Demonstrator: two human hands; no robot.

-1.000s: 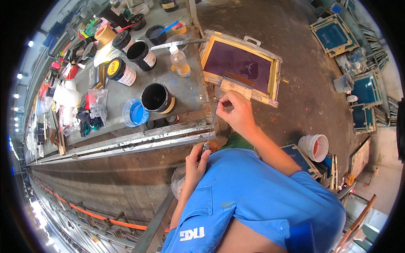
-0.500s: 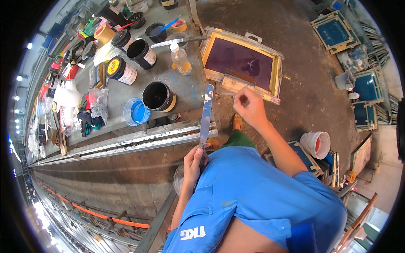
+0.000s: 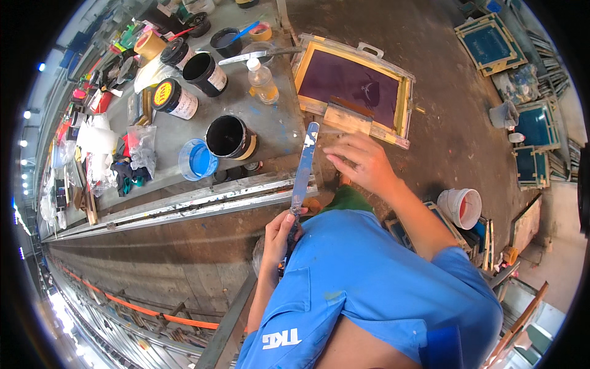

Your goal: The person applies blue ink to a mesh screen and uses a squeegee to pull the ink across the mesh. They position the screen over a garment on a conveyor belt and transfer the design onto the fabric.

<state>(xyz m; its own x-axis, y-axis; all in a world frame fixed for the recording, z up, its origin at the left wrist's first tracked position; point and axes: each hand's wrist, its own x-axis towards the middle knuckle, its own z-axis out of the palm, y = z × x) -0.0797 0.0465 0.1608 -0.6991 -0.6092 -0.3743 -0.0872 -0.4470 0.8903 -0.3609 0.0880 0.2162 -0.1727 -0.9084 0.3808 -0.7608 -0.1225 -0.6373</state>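
Note:
My left hand (image 3: pixel 278 237) is closed around the handle of an ink spatula (image 3: pixel 302 169), whose long blade points up and is smeared with blue and a whitish patch near the tip. To the right of the blade, my right hand (image 3: pixel 364 162) hangs in the air, fingers stretched toward the spatula and apart, with nothing visible in them. Beyond it, a squeegee with a wooden handle (image 3: pixel 347 118) rests on the near side of a screen-printing frame (image 3: pixel 402 92) with dark purple mesh. An open black ink tub (image 3: pixel 249 142) stands on the table left of the spatula.
The grey table (image 3: pixel 184 138) also bears a clear cup of blue ink (image 3: pixel 200 161), a white-capped bottle (image 3: pixel 264 83), a lidded black tub (image 3: pixel 178 100) and another ink-smeared spatula (image 3: pixel 246 56). A white bucket (image 3: pixel 461 209) and stacked screen frames (image 3: pixel 488 44) stand at the right.
My right hand has gone from curled fingers to stretched ones and moved slightly left, toward the blade. The spatula in my left hand has tilted a little to the right.

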